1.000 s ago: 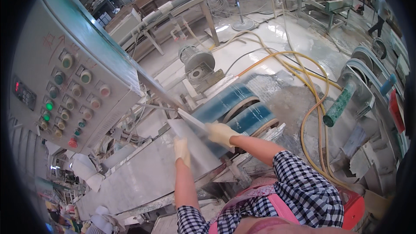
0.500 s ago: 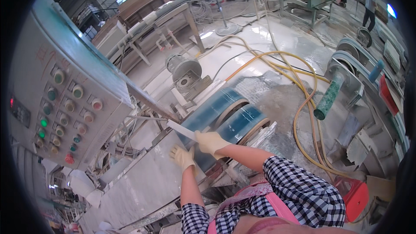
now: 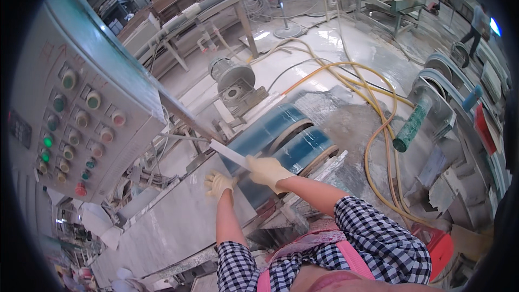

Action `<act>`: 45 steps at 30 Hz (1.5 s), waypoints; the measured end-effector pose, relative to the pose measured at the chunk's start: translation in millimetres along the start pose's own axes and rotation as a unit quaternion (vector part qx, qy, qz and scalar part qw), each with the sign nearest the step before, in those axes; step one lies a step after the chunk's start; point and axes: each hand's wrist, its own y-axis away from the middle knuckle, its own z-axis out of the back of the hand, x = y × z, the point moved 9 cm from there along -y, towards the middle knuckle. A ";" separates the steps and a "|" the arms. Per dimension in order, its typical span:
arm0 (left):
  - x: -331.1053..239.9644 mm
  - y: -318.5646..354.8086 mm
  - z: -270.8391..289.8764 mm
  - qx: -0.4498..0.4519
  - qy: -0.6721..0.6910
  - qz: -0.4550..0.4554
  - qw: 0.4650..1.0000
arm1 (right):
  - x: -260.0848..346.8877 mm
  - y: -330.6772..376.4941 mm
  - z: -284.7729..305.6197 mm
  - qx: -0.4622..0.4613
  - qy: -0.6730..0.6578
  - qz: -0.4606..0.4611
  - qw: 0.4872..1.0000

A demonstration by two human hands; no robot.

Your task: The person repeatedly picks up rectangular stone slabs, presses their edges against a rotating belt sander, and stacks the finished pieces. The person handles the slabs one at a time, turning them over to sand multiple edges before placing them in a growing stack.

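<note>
Strip (image 3: 230, 154), a narrow pale piece of stone or tile, lies just left of the frame's centre, slanting from upper left to lower right, in front of the blue wheel covers (image 3: 281, 140). The right hand (image 3: 268, 171), in a yellowish glove, is closed around the strip's lower right end. The left hand (image 3: 218, 183), gloved the same, sits just below the strip with fingers loosely curled, on or close above the grey slab (image 3: 173, 227); whether it presses on the slab I cannot tell.

The strip looks stiff, thin and light enough for one hand, but likely brittle: held by one end only, it could snap or chip if knocked against the machine. A grip nearer its middle, or a second hand under the free end, would probably steady it better. Dust and wet on the slab suggest a slick skin, so gloves help.

A grey control box (image 3: 81, 103) with round buttons fills the left of the frame. A motor (image 3: 233, 81) stands above centre, and yellow hoses (image 3: 373, 130) loop over the floor at right.
</note>
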 end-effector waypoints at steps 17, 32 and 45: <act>48.7 -41.2 1.2 0.032 0.618 -0.162 0.769 | -3.1 -4.7 3.5 0.001 0.009 0.025 1.000; 75.2 2.7 2.3 -0.164 -0.013 -0.009 0.986 | -8.7 -3.4 5.5 0.004 0.051 0.033 0.998; 77.1 -37.3 -12.5 -0.070 -0.030 0.038 0.996 | -10.2 0.3 14.1 -0.005 0.031 0.059 0.998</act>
